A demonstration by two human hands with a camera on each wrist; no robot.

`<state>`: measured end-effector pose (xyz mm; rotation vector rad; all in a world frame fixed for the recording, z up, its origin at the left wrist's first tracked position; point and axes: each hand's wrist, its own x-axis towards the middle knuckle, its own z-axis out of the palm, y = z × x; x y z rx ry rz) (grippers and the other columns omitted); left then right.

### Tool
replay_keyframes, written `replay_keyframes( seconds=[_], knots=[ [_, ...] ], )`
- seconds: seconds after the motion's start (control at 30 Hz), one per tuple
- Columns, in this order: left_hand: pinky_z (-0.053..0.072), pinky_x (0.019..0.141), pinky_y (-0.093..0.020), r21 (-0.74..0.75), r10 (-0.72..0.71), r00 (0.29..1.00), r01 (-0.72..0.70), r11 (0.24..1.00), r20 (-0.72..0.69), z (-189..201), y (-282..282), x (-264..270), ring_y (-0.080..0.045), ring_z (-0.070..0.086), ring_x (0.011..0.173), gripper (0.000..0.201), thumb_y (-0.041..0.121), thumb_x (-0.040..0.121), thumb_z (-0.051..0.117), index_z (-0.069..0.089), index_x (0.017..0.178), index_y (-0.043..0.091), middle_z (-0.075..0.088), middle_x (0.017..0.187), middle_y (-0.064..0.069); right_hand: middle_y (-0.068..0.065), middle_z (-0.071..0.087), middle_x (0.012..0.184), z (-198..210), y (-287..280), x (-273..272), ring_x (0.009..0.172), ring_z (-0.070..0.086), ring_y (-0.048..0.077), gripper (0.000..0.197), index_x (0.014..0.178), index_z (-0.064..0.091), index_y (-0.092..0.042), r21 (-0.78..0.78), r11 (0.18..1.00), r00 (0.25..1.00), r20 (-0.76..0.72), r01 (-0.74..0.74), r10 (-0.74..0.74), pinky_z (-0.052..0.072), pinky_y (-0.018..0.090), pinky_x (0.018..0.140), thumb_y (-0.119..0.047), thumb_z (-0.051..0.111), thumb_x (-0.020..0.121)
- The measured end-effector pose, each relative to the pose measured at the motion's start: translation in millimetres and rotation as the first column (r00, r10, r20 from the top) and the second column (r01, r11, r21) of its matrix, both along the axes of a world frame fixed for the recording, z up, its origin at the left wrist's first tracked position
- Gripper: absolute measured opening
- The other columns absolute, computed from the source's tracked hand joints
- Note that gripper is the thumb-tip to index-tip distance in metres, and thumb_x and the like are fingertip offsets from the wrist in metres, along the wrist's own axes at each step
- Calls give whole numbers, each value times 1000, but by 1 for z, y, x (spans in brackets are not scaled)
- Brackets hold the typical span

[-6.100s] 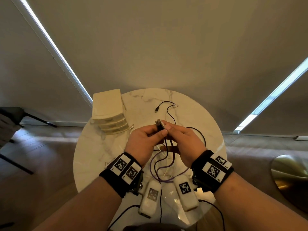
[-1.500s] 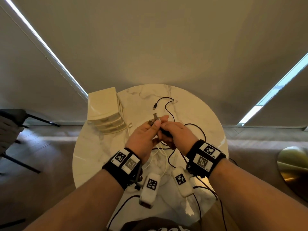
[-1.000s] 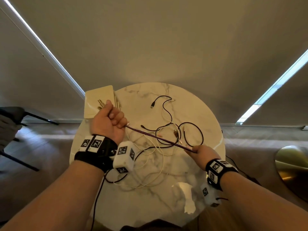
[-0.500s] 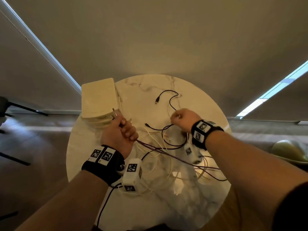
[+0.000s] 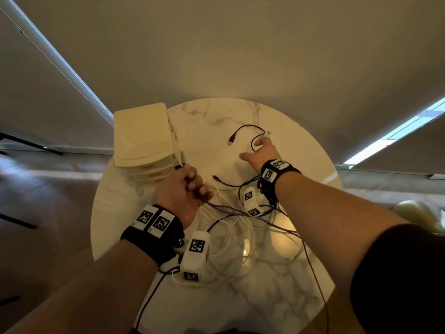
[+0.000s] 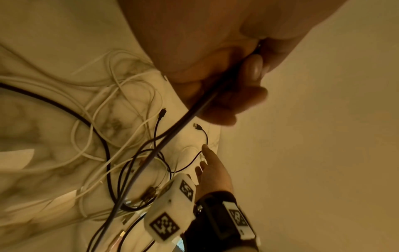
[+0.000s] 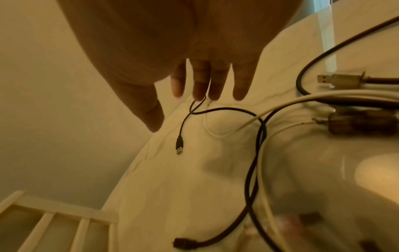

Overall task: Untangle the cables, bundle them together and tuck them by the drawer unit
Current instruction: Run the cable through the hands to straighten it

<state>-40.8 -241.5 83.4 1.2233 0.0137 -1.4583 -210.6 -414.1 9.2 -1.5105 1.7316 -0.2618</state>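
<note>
- Left hand (image 5: 182,192) fist clamps a purple braided cable (image 5: 226,209) beside the cream plastic drawer unit (image 5: 144,141).
- Right hand (image 5: 261,153), fingers spread, touches a thin black USB cable (image 5: 243,128) on the round marble bench (image 5: 277,297).

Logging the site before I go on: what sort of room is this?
Probably a home or small office corner: a round marble-look table, a small cream drawer unit on it, and drawn roller blinds behind.

Right hand (image 5: 261,151) reached farther to black cable (image 5: 245,127) (fingers now spread).
</note>
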Motion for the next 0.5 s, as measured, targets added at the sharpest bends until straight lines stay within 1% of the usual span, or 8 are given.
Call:
replay_keyframes(
  seconds=[0.1, 0.17, 0.2, 0.23, 0.3, 0.37, 0.43, 0.5],
  knots=[
    [25, 46, -27, -28, -17, 1000, 18, 999, 26, -1, 6, -5, -14, 24, 50, 36, 28, 104, 43, 44, 69, 20, 24, 61, 2, 5, 57, 134, -6, -2, 0, 122, 57, 28, 42, 117, 71, -25, 111, 973, 977, -52, -200, 207, 48, 35, 98, -49, 77, 84],
    [19, 45, -27, -57, -8, 1000, 9, 998, 25, -3, 14, -7, -12, 22, 48, 31, 27, 102, 45, 48, 73, 19, 25, 60, 3, 6, 62, 136, -10, 3, 0, 125, 58, 27, 46, 129, 69, -18, 182, 936, 948, -51, -300, 314, 47, 33, 101, -41, 74, 90],
    [19, 46, -27, -64, -1, 1000, 2, 998, 21, -4, 19, -8, -12, 23, 49, 28, 25, 102, 45, 51, 76, 17, 27, 60, 3, 6, 65, 133, -10, 5, 0, 123, 60, 26, 45, 129, 69, -16, 134, 944, 948, -58, -302, 312, 48, 32, 99, -39, 74, 91],
    [20, 47, -27, -62, 4, 1000, -3, 998, 18, -5, 23, -10, -12, 25, 50, 27, 24, 103, 43, 53, 79, 15, 29, 61, 3, 4, 70, 123, -11, 7, -1, 115, 65, 24, 38, 123, 71, -18, 53, 962, 962, -44, -267, 270, 50, 31, 93, -38, 73, 91],
    [29, 48, -27, -40, 12, 1000, -12, 999, 16, -7, 28, -13, -13, 31, 52, 29, 24, 106, 40, 53, 82, 14, 33, 62, 2, 0, 72, 93, -1, 10, 0, 85, 68, 19, 32, 107, 67, -19, -61, 996, 990, 125, -66, 73, 52, 31, 75, -45, 73, 89],
    [42, 58, -31, -16, 39, 999, -39, 999, 13, -8, 31, -18, -16, 40, 54, 35, 27, 109, 38, 50, 79, 15, 36, 62, 1, 2, 69, 76, 20, 12, -1, 63, 63, 19, 44, 100, 65, -17, 86, 988, 955, 260, 124, -143, 53, 33, 64, -60, 64, 91],
    [52, 73, -39, 0, 72, 997, -72, 997, -7, -6, 33, -22, -19, 48, 58, 38, 28, 111, 37, 48, 76, 15, 39, 61, 0, 2, 63, 68, 40, 14, -6, 52, 53, 19, 50, 93, 72, -13, 228, 974, 965, 258, -10, -51, 46, 31, 54, -59, 53, 98],
    [52, 73, -39, 14, 75, 997, -75, 997, -14, -2, 33, -28, -19, 46, 56, 37, 28, 110, 39, 47, 76, 16, 42, 64, -1, 1, 56, 66, 58, 21, -12, 52, 46, 18, 41, 95, 76, -15, 187, 963, 940, 316, -194, 128, 40, 30, 52, -46, 51, 104]
  ],
)
